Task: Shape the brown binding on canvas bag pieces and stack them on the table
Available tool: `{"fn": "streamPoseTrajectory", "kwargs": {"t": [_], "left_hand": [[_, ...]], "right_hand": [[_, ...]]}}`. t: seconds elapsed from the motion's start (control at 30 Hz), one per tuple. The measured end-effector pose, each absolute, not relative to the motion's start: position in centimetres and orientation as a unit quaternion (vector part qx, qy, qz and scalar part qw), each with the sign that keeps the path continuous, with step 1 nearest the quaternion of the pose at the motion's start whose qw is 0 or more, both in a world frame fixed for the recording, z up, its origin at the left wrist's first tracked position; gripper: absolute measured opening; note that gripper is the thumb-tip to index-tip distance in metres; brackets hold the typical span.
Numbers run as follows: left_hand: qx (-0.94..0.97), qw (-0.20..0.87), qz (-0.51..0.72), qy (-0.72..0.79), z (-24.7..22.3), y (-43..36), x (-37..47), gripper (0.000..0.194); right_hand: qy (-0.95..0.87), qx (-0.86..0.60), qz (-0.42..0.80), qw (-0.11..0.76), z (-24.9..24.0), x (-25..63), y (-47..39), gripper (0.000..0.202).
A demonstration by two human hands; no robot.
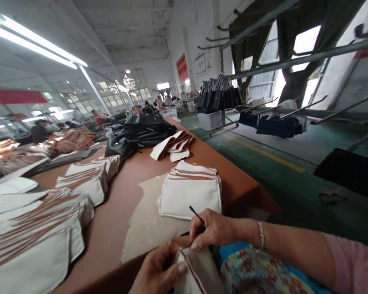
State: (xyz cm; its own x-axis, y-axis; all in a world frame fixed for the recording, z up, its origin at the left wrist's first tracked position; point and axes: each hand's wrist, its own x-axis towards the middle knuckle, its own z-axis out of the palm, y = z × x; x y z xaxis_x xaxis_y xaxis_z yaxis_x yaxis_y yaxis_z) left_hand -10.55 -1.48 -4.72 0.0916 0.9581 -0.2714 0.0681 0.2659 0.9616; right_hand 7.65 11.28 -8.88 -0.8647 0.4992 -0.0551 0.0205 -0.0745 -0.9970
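Note:
At the near table edge, my left hand (162, 267) grips a cream fabric panel with a brown edge (199, 267), its thumb pressed flat on the near face. My right hand (210, 228) is closed around a thin dark stick-like tool (197, 215), whose upper end points up and to the left. The right fingertips touch the panel's top edge, close to the left fingers; the tool's lower end is hidden there. Just beyond my hands stands a stack of similar cream pieces with brown edges (190, 196).
More cream pieces lie in overlapping rows (33, 253) on the left of the brown table (110, 241). Folded cream strips (174, 145) and a heap of black bags (138, 132) are farther back. Right of the table stands a metal rack with prongs (282, 65) and hanging black bags (217, 96).

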Motion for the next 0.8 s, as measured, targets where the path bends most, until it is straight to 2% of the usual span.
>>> {"fn": "streamPoseTrajectory", "kwargs": {"t": [0.33, 0.6, 0.7, 0.8], "left_hand": [[0.435, 0.584, 0.389, 0.564, -4.4, -1.4, -9.9, 0.035], [0.442, 0.594, 0.379, 0.555, -3.7, -1.0, -9.6, 0.033], [0.459, 0.602, 0.354, 0.550, -3.5, -0.8, -9.5, 0.031], [0.482, 0.603, 0.339, 0.538, -3.5, -0.8, -9.4, 0.029]], "right_hand": [[-0.759, -0.067, 0.622, 0.182, -8.3, 8.8, 11.8, 0.019], [-0.896, 0.018, 0.312, 0.316, -7.4, 9.3, 10.7, 0.014], [-0.929, 0.043, 0.189, 0.314, -7.3, 9.2, 10.2, 0.010], [-0.943, 0.049, 0.123, 0.305, -7.4, 9.2, 9.7, 0.011]]}}
